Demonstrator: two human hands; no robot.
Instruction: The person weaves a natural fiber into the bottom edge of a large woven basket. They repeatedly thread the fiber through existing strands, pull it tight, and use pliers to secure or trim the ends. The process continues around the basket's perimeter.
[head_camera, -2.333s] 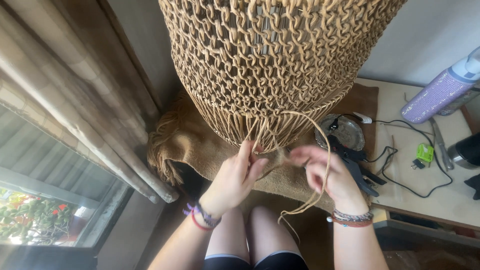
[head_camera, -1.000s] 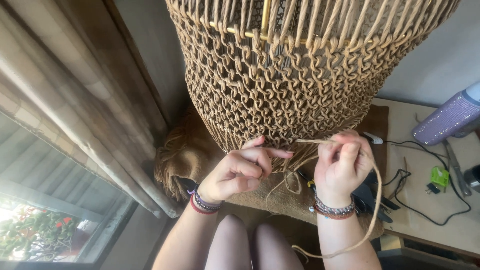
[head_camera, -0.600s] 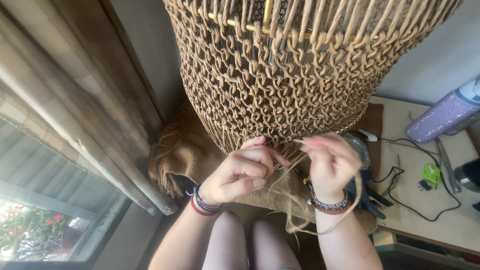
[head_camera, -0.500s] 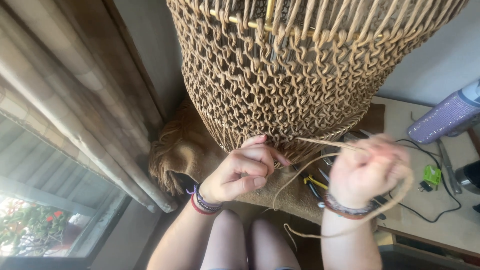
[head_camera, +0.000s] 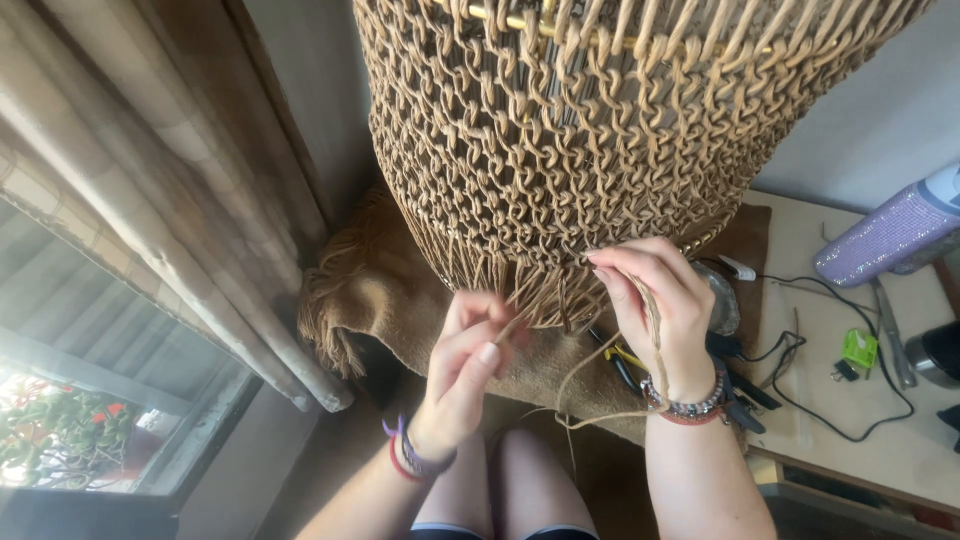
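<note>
Head view: left hand (head_camera: 468, 375) and right hand (head_camera: 655, 310) each pinch cord (head_camera: 655, 335), seemingly; woven shade (head_camera: 600, 150) top cut off.

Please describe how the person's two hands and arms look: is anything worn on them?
Both forearms are bare, with no sleeves or gloves. The left hand has thin bands at the wrist, one purple and one red. The right hand wears two beaded bracelets, one dark grey and one reddish. The nails are short and plain. No rings are visible.

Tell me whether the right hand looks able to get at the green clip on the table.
Probably yes: the right hand is at the woven shade's lower edge, and only black cable lies between it and the green clip.
</note>
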